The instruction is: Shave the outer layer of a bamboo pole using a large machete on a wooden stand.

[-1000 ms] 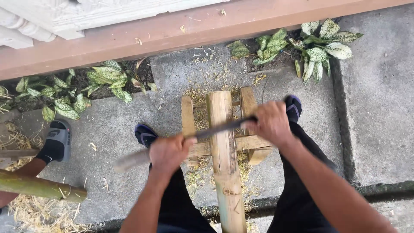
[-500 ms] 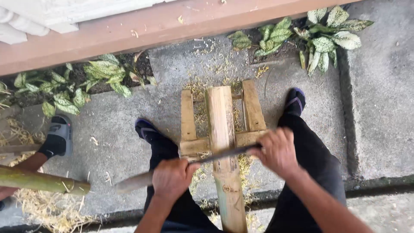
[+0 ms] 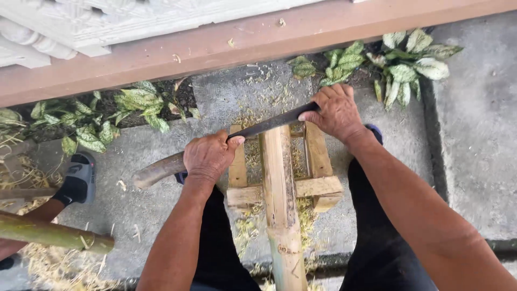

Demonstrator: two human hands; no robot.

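Head view: bamboo pole (image 3: 281, 215) runs up from the bottom edge between the person's dark-trousered legs, its far end resting on a small wooden frame (image 3: 318, 186) on the concrete ground (image 3: 474, 134). Long dark blade (image 3: 269, 125) lies crosswise on the pole's far end. Left hand (image 3: 207, 156) fist closed around the blade's handle end, wooden handle sticking out left; right hand (image 3: 335, 110) closed on the blade's tip end. Shavings scattered around the frame. Left edge: another person's foot in a grey sandal (image 3: 81, 180), second green bamboo pole (image 3: 51, 234) near it. Farther off, leafy plants (image 3: 409, 59) along a brown ledge (image 3: 215, 46)
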